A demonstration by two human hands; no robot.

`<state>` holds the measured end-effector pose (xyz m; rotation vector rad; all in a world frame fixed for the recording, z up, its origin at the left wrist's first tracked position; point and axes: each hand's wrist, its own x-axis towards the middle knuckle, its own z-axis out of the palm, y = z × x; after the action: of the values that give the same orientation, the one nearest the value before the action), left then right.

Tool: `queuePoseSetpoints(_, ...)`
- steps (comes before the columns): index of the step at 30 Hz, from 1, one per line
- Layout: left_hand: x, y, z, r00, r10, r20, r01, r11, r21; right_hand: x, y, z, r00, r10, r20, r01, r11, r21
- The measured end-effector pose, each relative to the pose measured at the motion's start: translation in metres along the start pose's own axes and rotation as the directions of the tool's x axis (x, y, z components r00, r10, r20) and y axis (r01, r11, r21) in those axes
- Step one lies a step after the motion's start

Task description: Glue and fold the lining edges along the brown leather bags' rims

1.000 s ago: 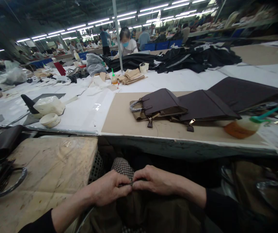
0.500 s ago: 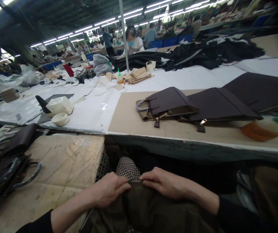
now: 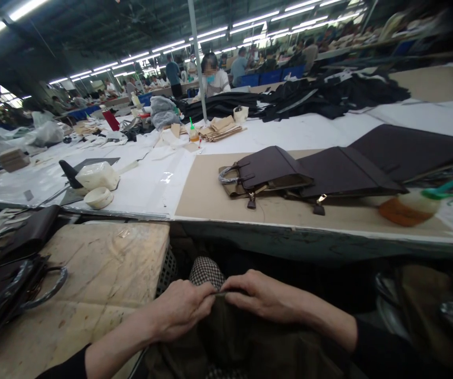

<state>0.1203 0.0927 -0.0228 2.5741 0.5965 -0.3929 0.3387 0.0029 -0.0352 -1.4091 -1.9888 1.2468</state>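
Observation:
Over my lap lies a dark olive cloth (image 3: 242, 337), like the lining of a bag; its full shape is lost in shadow. My left hand (image 3: 185, 305) pinches its upper edge between thumb and fingers. Close beside it, my right hand (image 3: 256, 296) pinches the same edge, with only a small gap between the two hands. Checkered fabric (image 3: 206, 273) shows just beyond my fingertips. Dark brown handbags (image 3: 274, 166) lie in an overlapping row on the table ahead, one with wrapped handles and a hanging tag.
A worn board (image 3: 104, 263) is at my left, with more brown bags (image 3: 1, 289) on it. Across the white table (image 3: 143, 189) stand a cream container (image 3: 98, 175), a small round bowl (image 3: 99, 197) and a bottle of amber liquid (image 3: 408, 208). A co-worker (image 3: 214, 76) is behind dark material.
My hands have drawn slightly closer together along the cloth's edge, both still pinching it. The view has shifted a little, so the bags on the table appear slightly further left.

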Motion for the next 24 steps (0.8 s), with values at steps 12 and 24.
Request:
queuePoseSetpoints(12, -0.003, 0.009, 0.000, 0.999, -0.033, -0.024, 0.030, 0.995, -0.091, 0.012, 0.005, 0.015, 0.997, -0.043, 0.063, 0.042, 0.999, 0.007)
queuePoseSetpoints(24, -0.001, -0.001, -0.009, 0.998, -0.023, -0.060, -0.012, 0.849, -0.528, 0.026, 0.008, 0.009, 0.973, 0.119, 0.196, -0.163, 0.961, 0.225)
